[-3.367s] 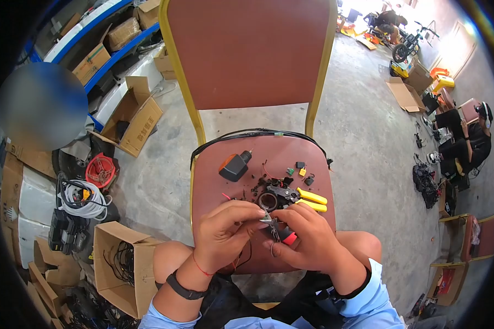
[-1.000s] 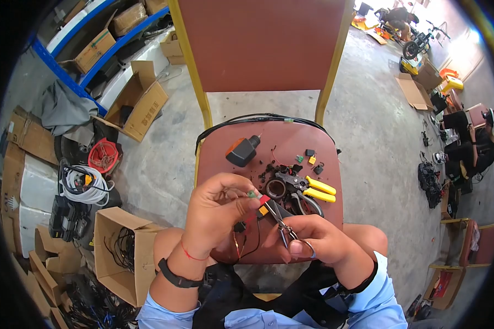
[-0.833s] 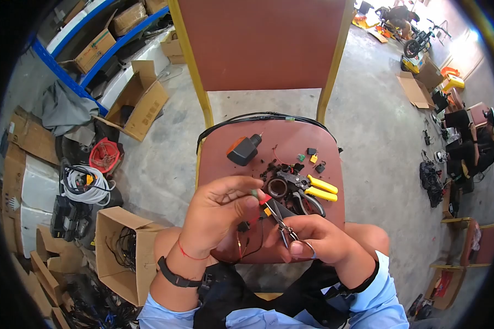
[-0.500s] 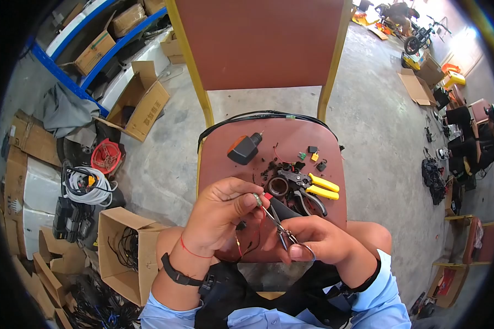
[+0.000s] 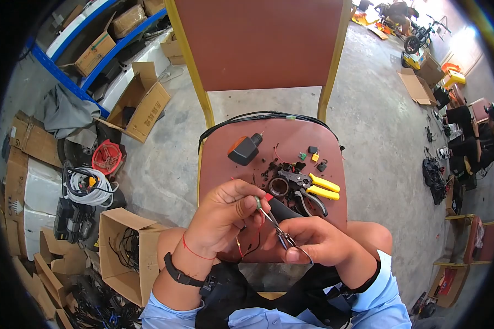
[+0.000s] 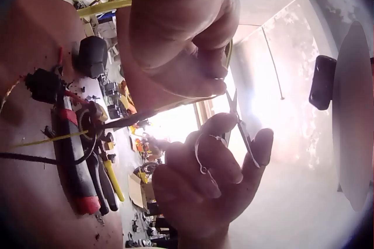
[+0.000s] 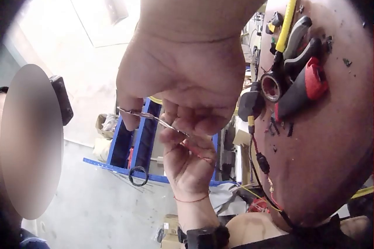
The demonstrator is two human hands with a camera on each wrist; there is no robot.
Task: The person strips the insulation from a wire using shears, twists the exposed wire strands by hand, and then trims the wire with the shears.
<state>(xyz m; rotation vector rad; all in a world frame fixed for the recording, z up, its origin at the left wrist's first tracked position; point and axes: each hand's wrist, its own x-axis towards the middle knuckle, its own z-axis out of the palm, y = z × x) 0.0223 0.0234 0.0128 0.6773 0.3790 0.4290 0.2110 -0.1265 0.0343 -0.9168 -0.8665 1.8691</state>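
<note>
In the head view, my left hand (image 5: 214,219) pinches a small green connector (image 5: 258,202) between thumb and forefinger. My right hand (image 5: 326,238) holds small metal scissors (image 5: 281,232), their slim tips pointing up and left, right at the connector. The ring handles (image 6: 198,155) show by the right fingers in the left wrist view. Both hands are raised over the front of the red-brown chair seat (image 5: 217,181). Thin red and black wires (image 5: 240,244) hang below the left hand. The left fingers partly hide the connector.
On the seat lie an orange-and-black lamp (image 5: 243,149), a tape roll (image 5: 279,187), yellow-handled pliers (image 5: 324,187), a red-and-black handled tool (image 7: 301,90) and small connectors (image 5: 314,157). Open cardboard boxes (image 5: 121,257) stand left. A person sits at the far right.
Earlier both hands were close together; the right hand has since shifted right. Over the last second, the left fingers have turned the green connector, and the scissors' tips now meet it.
</note>
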